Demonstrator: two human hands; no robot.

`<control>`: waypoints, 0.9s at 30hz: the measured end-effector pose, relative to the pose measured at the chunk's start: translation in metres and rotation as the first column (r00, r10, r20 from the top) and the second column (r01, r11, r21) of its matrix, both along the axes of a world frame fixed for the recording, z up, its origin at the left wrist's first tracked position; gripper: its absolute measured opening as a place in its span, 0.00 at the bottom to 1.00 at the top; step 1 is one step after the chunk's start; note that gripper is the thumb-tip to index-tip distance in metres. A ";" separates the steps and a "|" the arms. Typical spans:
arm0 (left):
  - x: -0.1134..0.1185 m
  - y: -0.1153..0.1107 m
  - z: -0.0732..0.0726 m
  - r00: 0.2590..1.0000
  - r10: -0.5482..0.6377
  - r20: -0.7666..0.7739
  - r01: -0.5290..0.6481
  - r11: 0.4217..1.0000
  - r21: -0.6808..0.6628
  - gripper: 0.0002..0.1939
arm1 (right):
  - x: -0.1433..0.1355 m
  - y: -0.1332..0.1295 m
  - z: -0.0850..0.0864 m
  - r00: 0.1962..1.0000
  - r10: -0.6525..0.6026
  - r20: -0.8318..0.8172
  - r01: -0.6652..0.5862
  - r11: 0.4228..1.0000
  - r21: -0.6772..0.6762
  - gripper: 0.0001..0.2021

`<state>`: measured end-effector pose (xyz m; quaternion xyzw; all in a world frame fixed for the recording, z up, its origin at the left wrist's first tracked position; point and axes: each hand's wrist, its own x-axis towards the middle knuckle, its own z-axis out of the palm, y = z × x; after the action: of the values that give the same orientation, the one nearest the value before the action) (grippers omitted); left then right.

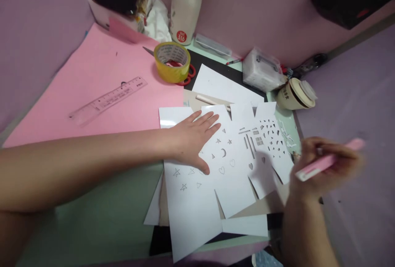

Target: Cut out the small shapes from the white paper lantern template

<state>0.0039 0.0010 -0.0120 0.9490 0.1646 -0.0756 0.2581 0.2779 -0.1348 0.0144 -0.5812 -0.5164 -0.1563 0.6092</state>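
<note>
Head view: pink sheet (70, 82) lies left of the white paper (197, 217), reaching up to its far corner. Clear ruler (108, 99) on the pink sheet, slantwise, left of the white paper. Tape roll (173, 75) beyond the white paper's far left part, red-handled scissors (191, 73) partly under it.

Left hand (191, 141): open, palm down, fingers a little spread, flat on the left part of the white paper. Pencilled stars and triangles nearby; farther right, cut-out stars, a moon, bars and many small slivers. Deep slits at near and far edges.

Bottle (185, 14) and clear box (262, 69) beyond the white paper; paper cup (290, 96) past its far right corner.

Right hand (317, 184): just off the right side of the white paper, fingers closed round a pink tool (324, 163). Blurred; blade or nib, cannot tell.

Handling, as judged: white paper light, fairly stiff card, glossy enough to slide. Weakest among the slivers, where thin bridges could tear. Best pressed on plain areas, lifted by the solid left panel with a palm beneath. Pink tool looks light, rigid; grip mid-barrel.
</note>
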 end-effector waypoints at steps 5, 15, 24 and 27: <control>0.000 0.000 0.002 1.000 -0.016 -0.019 0.017 0.999 0.047 0.65 | 0.084 -0.026 0.028 0.806 -0.530 0.263 0.562 0.825 -0.062 0.13; 0.001 -0.061 0.033 0.987 0.157 -0.035 -0.139 0.943 0.301 0.50 | 0.003 -0.047 -0.005 0.973 0.079 -0.218 -0.155 0.921 -0.358 0.09; 0.003 -0.180 0.036 0.983 -0.042 0.176 0.105 0.926 -0.362 0.41 | -0.049 -0.054 -0.037 0.854 0.405 -0.326 -0.507 0.509 -0.696 0.07; 0.014 -0.208 0.048 0.958 -0.111 0.263 0.243 0.801 -0.548 0.26 | -0.048 -0.055 -0.035 0.856 0.355 -0.376 -0.515 0.519 -0.682 0.08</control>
<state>0.0177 -0.2072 0.0357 0.8404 0.0150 -0.0411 0.5402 0.2295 -0.1900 -0.0206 -0.6452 -0.6013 0.2901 0.3714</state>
